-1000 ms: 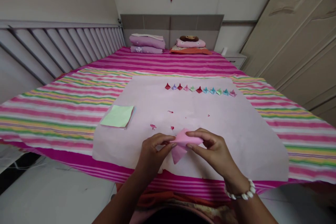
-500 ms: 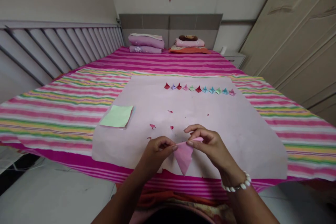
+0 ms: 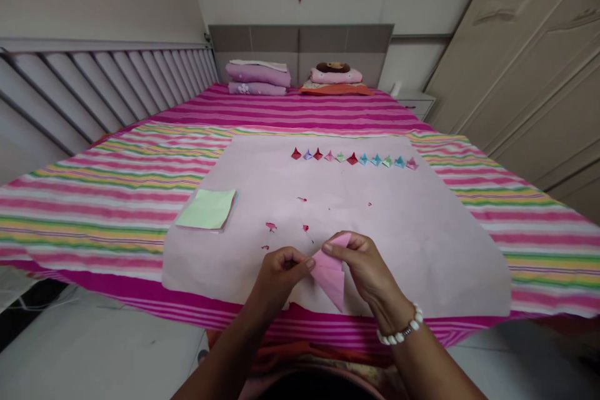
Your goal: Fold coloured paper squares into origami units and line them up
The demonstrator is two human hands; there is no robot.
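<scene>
A piece of pink folded paper [image 3: 329,281] is held up in front of me, above the near part of a large pale sheet [image 3: 431,250]. My left hand [image 3: 284,272] pinches its left corner between thumb and index finger. Higher on the right, my right hand [image 3: 365,262] grips the paper with the thumb on its face and the other fingers behind. One pointed end hangs down and another juts up past the right thumb. A bead bracelet [image 3: 400,328] circles the right wrist.
Several small folded paper shapes [image 3: 352,159] stand in a row across the sheet's far part. A stack of square paper [image 3: 206,209], light green on top, lies at left. Red paper scraps [image 3: 270,226] are scattered mid-sheet. Folded bedding [image 3: 259,78] sits by the headboard [image 3: 274,40].
My right hand has turned and shifted slightly left, and the pink paper has tilted, with its right end now pointing up. The left hand keeps its pinch. The view has moved slightly.
</scene>
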